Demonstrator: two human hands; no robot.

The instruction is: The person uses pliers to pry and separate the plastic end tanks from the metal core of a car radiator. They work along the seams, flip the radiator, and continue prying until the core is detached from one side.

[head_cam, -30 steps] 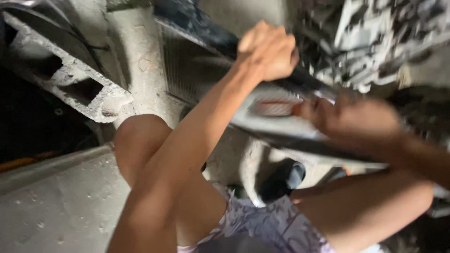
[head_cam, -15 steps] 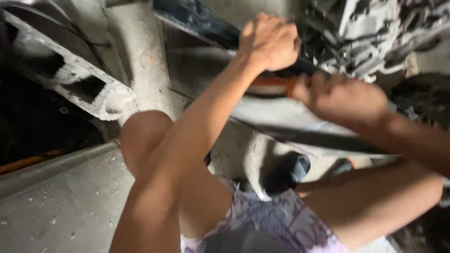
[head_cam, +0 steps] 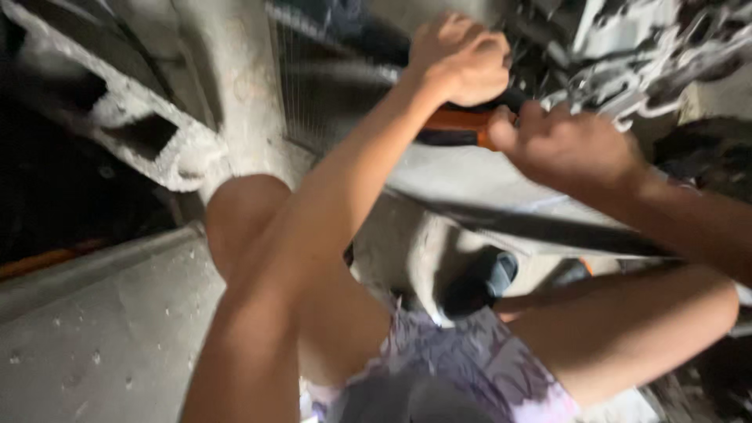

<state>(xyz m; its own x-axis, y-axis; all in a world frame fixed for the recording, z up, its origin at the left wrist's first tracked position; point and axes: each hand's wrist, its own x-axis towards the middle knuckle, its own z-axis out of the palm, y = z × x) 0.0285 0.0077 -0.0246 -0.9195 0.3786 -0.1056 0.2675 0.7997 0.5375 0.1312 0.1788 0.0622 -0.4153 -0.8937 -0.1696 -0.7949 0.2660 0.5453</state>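
We see left hand (head_cam: 462, 59) fisted up against the dark machine underside (head_cam: 627, 39), likely bracing; right hand (head_cam: 568, 145) wrapped round orange tool handle (head_cam: 458, 121), thumb up for leverage.

The left hand (head_cam: 462, 59) is raised high on a long, nearly straight arm, fingers curled into a closed fist. Just below and beside that grip, the right hand (head_cam: 568, 145) reaches in from the right, forearm level, fingers wrapped shut, thumb pointing toward the left fist
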